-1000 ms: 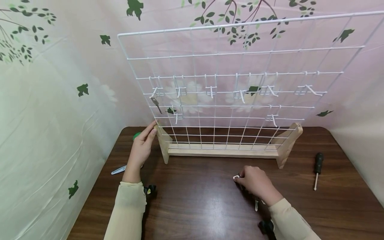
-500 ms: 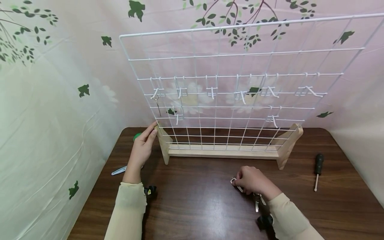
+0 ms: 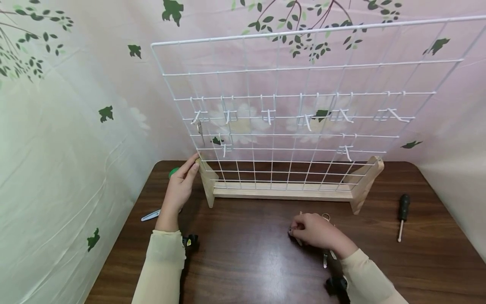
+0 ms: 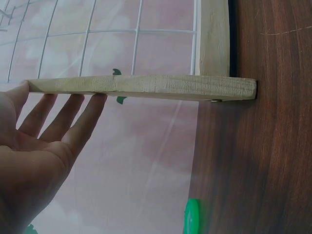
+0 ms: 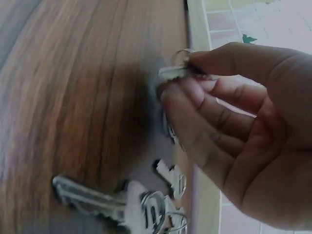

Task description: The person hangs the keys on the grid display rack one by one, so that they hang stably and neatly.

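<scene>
My left hand point(image 3: 180, 185) touches the top of the left wooden upright point(image 3: 206, 181) of a white wire grid rack point(image 3: 281, 171). In the left wrist view its straight fingertips rest against the upright's outer side. Just above the table, in front of the rack, my right hand point(image 3: 317, 230) pinches a small key point(image 5: 173, 73) with a ring on it; the fingers hide part of it. Below that hand, more keys point(image 5: 90, 200) on rings lie on the table. One key point(image 3: 200, 128) hangs from the leftmost upper hook point(image 3: 196, 116) of the grid.
Several other white hooks point(image 3: 268, 117) sit on the grid. A screwdriver point(image 3: 403, 215) lies at the right of the dark wooden table point(image 3: 243, 261). At the left are a green round object point(image 3: 173, 172) and a pale blue-white flat object point(image 3: 150, 216), partly behind my left arm.
My right hand has shifted slightly left and turned, with the key now mostly hidden in its fingers. The hanging key swings and turns on its hook. My left hand stays put.
</scene>
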Demonstrator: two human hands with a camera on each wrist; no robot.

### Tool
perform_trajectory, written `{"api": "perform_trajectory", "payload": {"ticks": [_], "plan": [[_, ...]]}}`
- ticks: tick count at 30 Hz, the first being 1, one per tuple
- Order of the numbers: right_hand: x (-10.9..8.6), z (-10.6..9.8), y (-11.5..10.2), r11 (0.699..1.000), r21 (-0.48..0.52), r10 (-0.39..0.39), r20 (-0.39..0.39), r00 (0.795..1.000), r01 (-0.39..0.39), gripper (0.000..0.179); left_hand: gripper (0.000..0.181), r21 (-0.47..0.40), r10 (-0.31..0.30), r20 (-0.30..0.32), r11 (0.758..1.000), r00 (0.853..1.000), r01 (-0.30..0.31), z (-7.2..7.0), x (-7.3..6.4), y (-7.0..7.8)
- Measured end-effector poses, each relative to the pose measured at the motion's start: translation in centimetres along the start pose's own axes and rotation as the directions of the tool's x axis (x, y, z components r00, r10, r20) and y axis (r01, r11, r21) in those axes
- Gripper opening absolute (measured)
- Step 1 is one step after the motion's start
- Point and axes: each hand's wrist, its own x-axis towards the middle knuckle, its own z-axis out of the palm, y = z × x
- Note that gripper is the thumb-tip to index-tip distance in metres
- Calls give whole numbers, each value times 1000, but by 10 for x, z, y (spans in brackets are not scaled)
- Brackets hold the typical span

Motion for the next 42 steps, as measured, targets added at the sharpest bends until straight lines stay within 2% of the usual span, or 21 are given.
{"api": "perform_trajectory", "payload": {"ticks": [5,9,11,14,17,18,24,29,33,38,42], "plan": [[2,-2,-9,989,129,-67,3,998,66,10,46,-4,0,6,1000,1000,0,0,-1,-2],[5,-3,-19,951,286,-118,-15,993,118,11,46,-7,1,11,1000,1000,-1,-1,-2,-2],[8,-3,-26,917,374,-144,-24,989,142,10,46,-5,1,10,1000,1000,-1,-1,-2,-1],[13,-4,-41,845,510,-173,-29,984,164,13,47,-2,1,7,1000,1000,-1,-1,-2,-1],[17,-7,-62,785,592,-201,-39,979,185,17,46,3,2,2,1000,1000,-2,-1,-2,-1],[19,-9,-69,777,599,-206,-49,977,194,18,46,2,2,2,1000,1000,-2,-1,-2,-1],[32,-16,-105,780,583,-192,-120,974,226,23,46,7,5,-1,1000,1000,-5,-1,-2,-1],[43,-20,-129,748,624,-167,-155,974,228,27,46,5,-1,-2,1000,1000,1,0,-2,-1],[50,-23,-142,733,638,-146,-189,971,234,30,46,3,-1,-2,1000,1000,1,0,-3,0],[52,-25,-152,755,605,-128,-242,962,253,31,45,0,17,-1,1000,1000,-17,1,-2,0],[50,-24,-155,799,520,-161,-297,941,300,33,45,-2,22,-3,1000,1000,-22,1,-2,1]]}}
